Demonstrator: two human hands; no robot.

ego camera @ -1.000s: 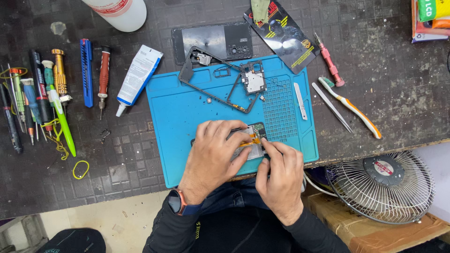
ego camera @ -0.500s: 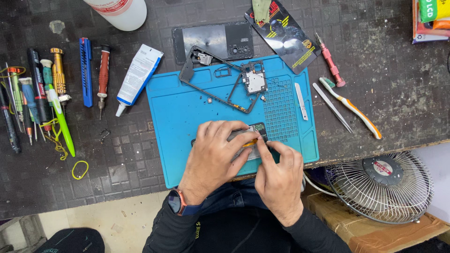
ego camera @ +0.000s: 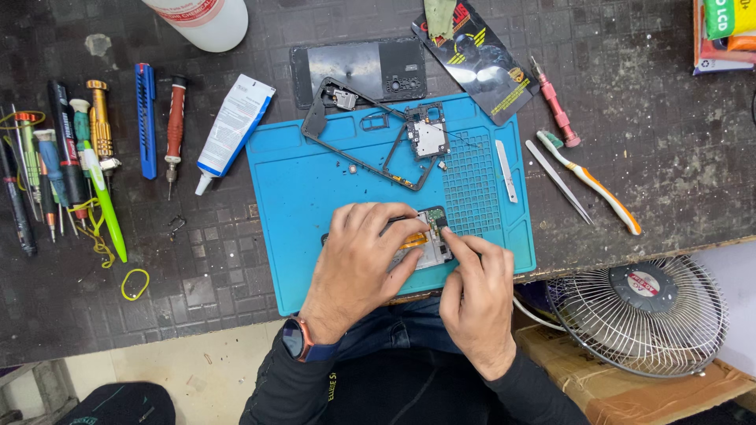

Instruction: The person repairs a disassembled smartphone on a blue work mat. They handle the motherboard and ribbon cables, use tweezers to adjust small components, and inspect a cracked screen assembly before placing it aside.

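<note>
Covering most of the frame, the dark tiled rubber worktop ends along a lower edge that runs from bottom left up to the right. Below that edge at lower right stands a round white wire-guard fan on a brown cardboard box.

At centre lies the blue silicone repair mat, its near edge flush with the bench edge; its left half is mostly bare, the widest open room near the hands.

On the mat's lower middle sits the opened phone body with an orange flex cable. The left hand lies over it, fingers curled and pressing down on it. The right hand comes from below, index fingertip and thumb pinched together at the phone's upper right corner.

A black phone frame with a small circuit board lies at the mat's top, a black back cover above it.

A black glossy packet with yellow print lies top centre, a white-and-blue tube left of the mat, a white bottle with a red-banded label upper left, and colourful boxes top right.

A row of screwdrivers and pens fills the left; a white-and-orange toothbrush and metal tweezers lie right of the mat.
</note>
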